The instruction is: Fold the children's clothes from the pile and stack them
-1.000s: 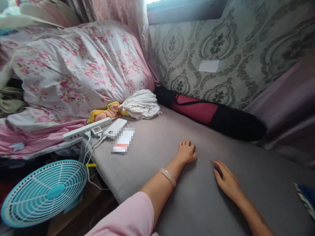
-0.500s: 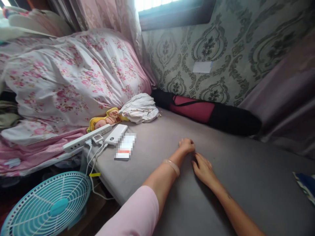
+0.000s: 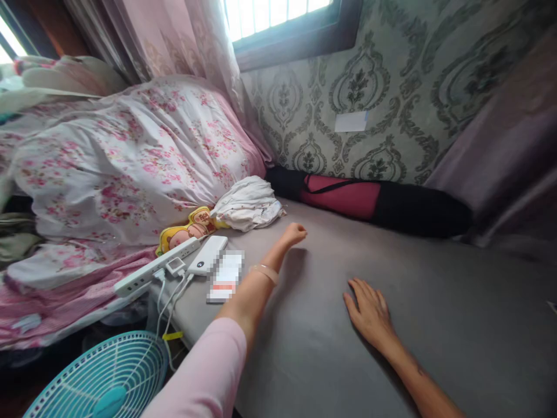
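My left hand (image 3: 294, 234) is raised a little over the grey sheet (image 3: 322, 360), its shadow falling just below it. Its fingers are curled together; what they hold, if anything, is too small or hidden to make out. A pale bangle (image 3: 266, 273) circles the left forearm. My right hand (image 3: 369, 309) lies palm down on the sheet with its fingers stretched out and nothing in them. Nearest to the left hand is a crumpled white cloth (image 3: 248, 203) with small prints.
A black and red long bag (image 3: 343, 196) lies along the wall. At the left edge are a power strip (image 3: 152, 270) with cables, a white power bank (image 3: 209, 255), a blurred-out flat item (image 3: 227, 273) and a yellow cartoon cushion (image 3: 183, 232). A blue fan (image 3: 108, 377) stands below.
My hands have parted. The left hand has moved left and away from me, towards the white cloth; the right has shifted slightly right and flattened on the sheet. The view has tilted up slightly.
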The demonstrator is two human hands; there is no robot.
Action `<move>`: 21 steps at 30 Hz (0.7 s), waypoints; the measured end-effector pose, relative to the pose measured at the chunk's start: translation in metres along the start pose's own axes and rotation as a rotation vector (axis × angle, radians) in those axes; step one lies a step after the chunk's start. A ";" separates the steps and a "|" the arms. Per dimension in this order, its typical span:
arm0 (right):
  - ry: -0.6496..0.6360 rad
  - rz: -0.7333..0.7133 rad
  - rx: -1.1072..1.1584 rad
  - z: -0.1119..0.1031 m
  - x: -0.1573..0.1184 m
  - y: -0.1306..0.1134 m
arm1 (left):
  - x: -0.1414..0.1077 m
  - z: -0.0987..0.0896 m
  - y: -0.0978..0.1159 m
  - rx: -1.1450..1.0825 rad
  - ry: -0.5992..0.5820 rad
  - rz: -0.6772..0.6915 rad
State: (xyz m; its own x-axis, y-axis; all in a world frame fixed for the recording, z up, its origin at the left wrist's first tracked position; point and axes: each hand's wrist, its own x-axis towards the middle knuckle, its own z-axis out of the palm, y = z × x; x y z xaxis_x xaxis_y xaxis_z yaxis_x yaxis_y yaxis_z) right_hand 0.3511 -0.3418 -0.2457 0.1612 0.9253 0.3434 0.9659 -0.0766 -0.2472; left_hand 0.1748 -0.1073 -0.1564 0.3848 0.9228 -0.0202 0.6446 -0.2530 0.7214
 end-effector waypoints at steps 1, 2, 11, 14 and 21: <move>-0.002 0.003 -0.007 0.000 0.000 -0.001 | 0.004 -0.016 -0.009 0.020 0.043 -0.014; -0.004 0.005 -0.013 -0.001 0.000 -0.001 | 0.007 -0.033 -0.019 0.042 0.088 -0.027; 0.027 0.004 -0.034 -0.001 0.000 -0.004 | 0.016 -0.157 -0.086 0.270 0.487 -0.177; 0.042 0.003 -0.032 0.000 -0.001 -0.004 | 0.018 -0.183 -0.097 0.324 0.565 -0.209; 0.035 0.001 -0.043 -0.004 -0.002 -0.005 | 0.029 -0.212 -0.112 0.416 0.563 -0.266</move>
State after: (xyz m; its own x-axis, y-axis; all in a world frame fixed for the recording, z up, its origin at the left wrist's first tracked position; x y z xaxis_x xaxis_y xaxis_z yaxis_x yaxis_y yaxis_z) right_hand 0.3469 -0.3450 -0.2420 0.1680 0.9116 0.3752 0.9735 -0.0936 -0.2086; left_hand -0.0268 0.0092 -0.0911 -0.1432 0.9493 0.2800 0.9085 0.0138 0.4177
